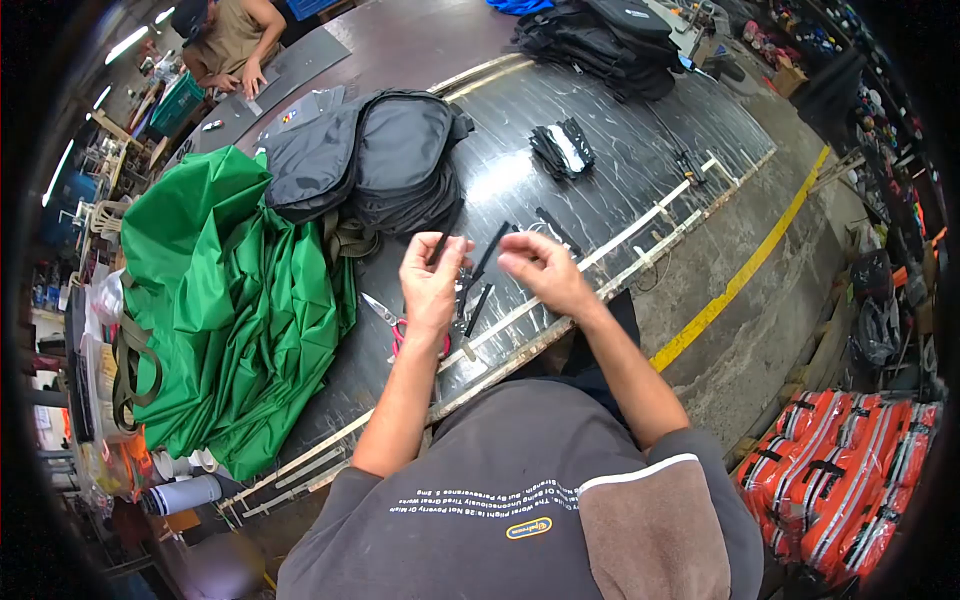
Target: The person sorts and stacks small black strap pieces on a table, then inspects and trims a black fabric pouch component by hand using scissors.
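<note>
- Raised over the desk, just in from its near edge: left hand, thumb and fingers drawn together on a narrow black strip.
- To its right, also just in from the near edge: right hand, half open with fingers loosely curled, a gap between thumb and fingertips, seemingly nothing in its grasp.
- Beneath and between both hands, flat on the desk: loose black straps.
- Beside the left wrist, near the same edge: scissors with red handles, partly hidden by the arm.
- Heaped along the left part of the desk, down to the near edge: crumpled green cloth.
- Just beyond, touching the cloth: stacked black bags.
- Farther in from the near edge, well apart from the hands: small dark bundle with a pale band.
- Toward the far right corner: piled black backpacks.
- Across the far left edge: another person, bent over a grey sheet.
</note>
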Demonstrator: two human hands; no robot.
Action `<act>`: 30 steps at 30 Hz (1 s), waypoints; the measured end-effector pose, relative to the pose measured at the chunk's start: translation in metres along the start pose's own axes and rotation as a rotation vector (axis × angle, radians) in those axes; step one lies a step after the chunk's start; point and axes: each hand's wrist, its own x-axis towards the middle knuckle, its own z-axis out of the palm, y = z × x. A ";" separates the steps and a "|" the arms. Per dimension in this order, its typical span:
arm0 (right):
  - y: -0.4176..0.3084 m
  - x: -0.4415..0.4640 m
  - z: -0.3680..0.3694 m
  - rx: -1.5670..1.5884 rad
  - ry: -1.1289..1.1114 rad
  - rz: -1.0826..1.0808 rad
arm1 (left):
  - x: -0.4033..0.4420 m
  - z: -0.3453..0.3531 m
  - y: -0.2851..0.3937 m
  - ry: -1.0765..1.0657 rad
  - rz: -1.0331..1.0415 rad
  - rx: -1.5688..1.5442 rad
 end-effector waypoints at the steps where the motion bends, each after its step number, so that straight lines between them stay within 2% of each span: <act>1: 0.000 0.000 0.014 0.224 -0.071 0.005 | -0.005 0.009 -0.001 -0.013 0.020 -0.044; 2: 0.004 0.002 0.025 0.337 -0.028 -0.113 | -0.009 0.013 -0.002 -0.036 0.003 -0.011; 5: -0.012 0.013 0.005 0.299 0.217 0.055 | -0.007 0.002 -0.016 -0.076 0.118 0.140; 6: -0.015 0.019 -0.009 0.199 0.256 0.054 | -0.005 -0.008 -0.019 -0.031 0.117 0.229; 7: 0.000 0.027 -0.031 0.239 0.207 0.043 | -0.002 -0.018 -0.018 0.013 0.117 0.318; 8: 0.003 0.030 -0.046 0.133 0.204 0.062 | -0.001 -0.025 -0.009 0.051 0.125 0.546; 9: 0.006 0.032 -0.058 0.028 0.201 0.081 | 0.001 -0.034 -0.004 0.073 0.230 0.783; 11: 0.041 0.037 -0.076 -0.251 0.215 0.115 | 0.001 -0.051 -0.004 0.046 0.368 1.082; 12: 0.047 0.038 -0.076 -0.389 0.219 0.134 | -0.004 -0.052 -0.001 0.015 0.318 1.110; 15: 0.065 0.026 -0.065 -0.981 0.395 -0.163 | -0.022 -0.048 -0.003 -0.050 0.353 1.393; 16: 0.066 0.023 -0.062 -1.014 0.448 -0.184 | -0.026 -0.047 -0.007 -0.083 0.286 1.454; 18: 0.063 0.019 -0.053 -1.078 0.554 -0.227 | -0.028 -0.047 -0.015 -0.067 0.310 1.431; 21: 0.045 0.013 -0.047 -1.033 0.588 -0.316 | -0.026 -0.047 -0.017 -0.078 0.266 1.393; 25: 0.018 -0.004 -0.022 -0.952 0.413 -0.391 | -0.019 -0.051 -0.022 -0.103 0.088 1.198; 26: 0.011 -0.010 -0.015 -0.885 0.336 -0.369 | -0.019 -0.051 -0.022 -0.103 0.176 1.180; 29: 0.004 -0.024 0.012 -0.749 0.223 -0.298 | -0.022 -0.036 -0.002 -0.036 -0.089 0.808; 30: 0.005 -0.026 0.021 -0.713 0.202 -0.275 | -0.022 -0.035 -0.001 -0.038 0.004 0.802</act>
